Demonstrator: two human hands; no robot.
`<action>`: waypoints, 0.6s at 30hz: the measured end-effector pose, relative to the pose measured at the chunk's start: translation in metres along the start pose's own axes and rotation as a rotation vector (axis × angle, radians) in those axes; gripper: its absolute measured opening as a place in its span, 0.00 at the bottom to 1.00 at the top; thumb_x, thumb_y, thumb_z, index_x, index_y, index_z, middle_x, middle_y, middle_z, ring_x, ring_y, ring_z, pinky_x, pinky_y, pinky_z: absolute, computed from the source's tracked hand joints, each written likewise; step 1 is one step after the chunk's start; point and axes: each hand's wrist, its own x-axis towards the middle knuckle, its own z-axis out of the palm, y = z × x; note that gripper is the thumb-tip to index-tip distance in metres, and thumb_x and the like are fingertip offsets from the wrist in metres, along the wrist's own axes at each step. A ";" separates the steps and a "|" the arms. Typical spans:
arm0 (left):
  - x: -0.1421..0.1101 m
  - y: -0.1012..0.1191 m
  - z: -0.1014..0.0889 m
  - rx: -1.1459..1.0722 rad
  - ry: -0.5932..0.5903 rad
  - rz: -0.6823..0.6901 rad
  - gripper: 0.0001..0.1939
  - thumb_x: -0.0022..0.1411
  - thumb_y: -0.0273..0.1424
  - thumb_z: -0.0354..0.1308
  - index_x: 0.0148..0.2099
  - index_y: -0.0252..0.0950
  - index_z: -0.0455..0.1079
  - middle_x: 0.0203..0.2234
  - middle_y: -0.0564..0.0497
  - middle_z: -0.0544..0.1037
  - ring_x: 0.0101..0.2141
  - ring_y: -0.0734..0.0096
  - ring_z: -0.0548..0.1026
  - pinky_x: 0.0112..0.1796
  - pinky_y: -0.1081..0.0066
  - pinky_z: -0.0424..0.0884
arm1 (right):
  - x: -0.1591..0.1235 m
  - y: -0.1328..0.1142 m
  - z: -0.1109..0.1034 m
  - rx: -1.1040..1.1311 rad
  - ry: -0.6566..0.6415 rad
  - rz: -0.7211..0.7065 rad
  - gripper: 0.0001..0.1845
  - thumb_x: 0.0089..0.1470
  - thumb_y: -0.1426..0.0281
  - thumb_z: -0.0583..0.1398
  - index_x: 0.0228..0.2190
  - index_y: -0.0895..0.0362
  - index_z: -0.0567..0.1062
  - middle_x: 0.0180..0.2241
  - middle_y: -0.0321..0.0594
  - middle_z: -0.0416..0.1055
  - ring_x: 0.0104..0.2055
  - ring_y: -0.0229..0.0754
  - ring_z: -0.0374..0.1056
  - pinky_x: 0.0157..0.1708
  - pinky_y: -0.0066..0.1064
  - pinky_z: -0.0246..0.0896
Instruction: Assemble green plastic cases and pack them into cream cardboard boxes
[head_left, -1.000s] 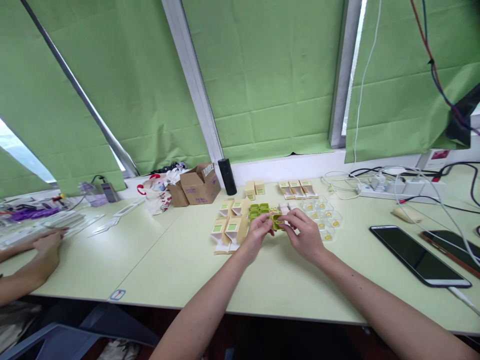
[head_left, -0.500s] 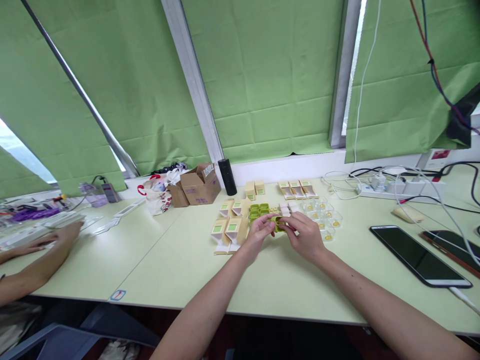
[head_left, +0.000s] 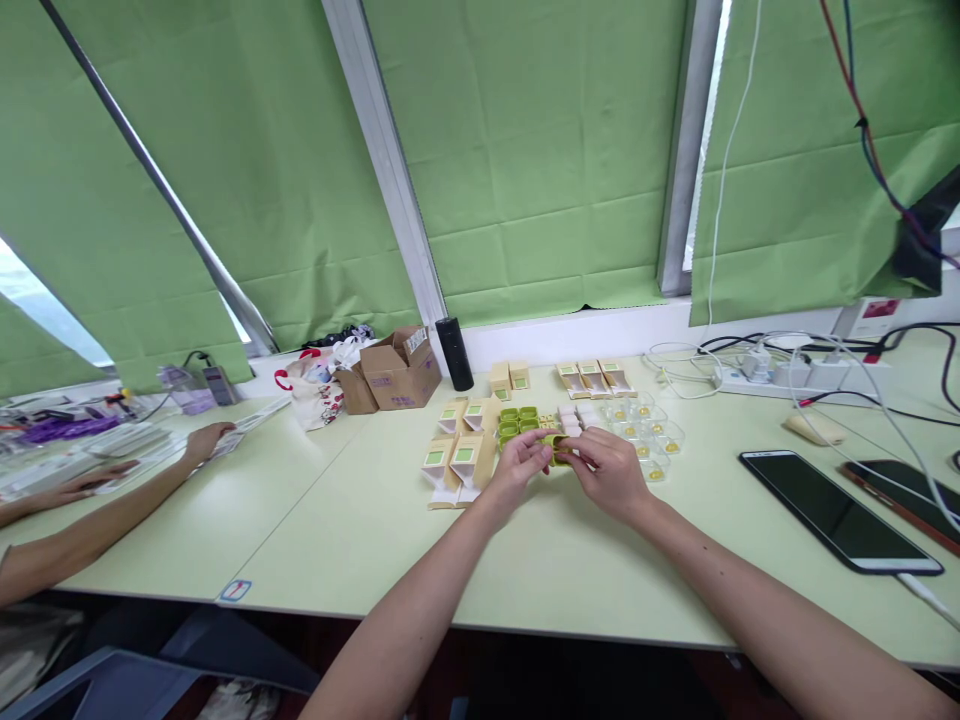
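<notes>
Both my hands meet over the table around a small olive-green square tray (head_left: 557, 449). My left hand (head_left: 523, 464) is closed on its left side. My right hand (head_left: 606, 472) pinches it from the right, and the fingers cover much of it. Just behind my left hand sit several matching green trays (head_left: 519, 416) in rows. Beside them are small yellowish pieces (head_left: 548, 422) and pale pinkish blocks (head_left: 574, 418). Clear plastic cups with yellow centres (head_left: 655, 430) stand right of my right hand. Cream cardboard boxes with green windows (head_left: 463, 455) stand to the left.
More cream boxes (head_left: 594, 378) stand at the back. A black cylinder (head_left: 454, 355) and a brown carton (head_left: 401, 372) are by the wall. A charging phone (head_left: 836, 510) and a cabled power strip (head_left: 795, 380) lie right. Another person's arm (head_left: 112, 515) reaches in from the left.
My hands stay in nearly the same place, still on the green tray, with slight finger movement. At the left, the other person's hand has reached farther forward and to the right.
</notes>
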 end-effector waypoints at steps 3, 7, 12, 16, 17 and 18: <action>0.000 -0.001 0.000 0.006 -0.002 0.003 0.36 0.53 0.52 0.76 0.55 0.32 0.79 0.28 0.50 0.76 0.30 0.72 0.70 0.35 0.70 0.66 | 0.000 0.001 0.000 0.010 -0.014 0.002 0.07 0.66 0.74 0.62 0.36 0.54 0.81 0.24 0.36 0.75 0.27 0.40 0.67 0.28 0.31 0.58; 0.001 -0.003 -0.001 0.021 -0.017 0.007 0.36 0.53 0.52 0.76 0.55 0.32 0.79 0.27 0.51 0.75 0.30 0.72 0.69 0.34 0.70 0.65 | -0.001 0.001 0.000 0.014 -0.029 0.015 0.09 0.67 0.73 0.61 0.35 0.53 0.81 0.24 0.36 0.75 0.26 0.40 0.67 0.28 0.32 0.58; 0.000 0.001 0.000 0.025 -0.007 0.009 0.36 0.53 0.52 0.76 0.55 0.31 0.79 0.28 0.49 0.76 0.30 0.72 0.70 0.34 0.70 0.65 | 0.001 0.000 0.000 0.014 -0.033 0.006 0.08 0.68 0.72 0.61 0.37 0.54 0.82 0.24 0.37 0.75 0.26 0.40 0.66 0.27 0.32 0.58; -0.001 0.005 0.001 0.022 -0.002 0.022 0.33 0.54 0.52 0.75 0.52 0.32 0.81 0.32 0.46 0.78 0.32 0.70 0.71 0.34 0.70 0.66 | 0.003 -0.001 -0.004 0.025 -0.043 -0.044 0.07 0.67 0.73 0.62 0.39 0.53 0.82 0.24 0.37 0.75 0.27 0.41 0.65 0.29 0.34 0.58; -0.001 0.005 0.001 0.019 0.003 0.027 0.33 0.54 0.52 0.76 0.52 0.32 0.81 0.33 0.46 0.79 0.32 0.70 0.72 0.34 0.70 0.66 | 0.003 -0.001 -0.006 0.042 -0.048 -0.054 0.08 0.67 0.73 0.62 0.41 0.53 0.82 0.25 0.37 0.76 0.27 0.41 0.66 0.29 0.34 0.59; 0.000 0.005 0.000 0.015 0.014 0.033 0.33 0.54 0.52 0.76 0.52 0.32 0.81 0.35 0.45 0.79 0.32 0.70 0.72 0.34 0.71 0.67 | 0.004 -0.002 -0.007 0.061 -0.053 -0.061 0.09 0.67 0.74 0.61 0.43 0.53 0.82 0.26 0.38 0.76 0.27 0.42 0.66 0.30 0.34 0.60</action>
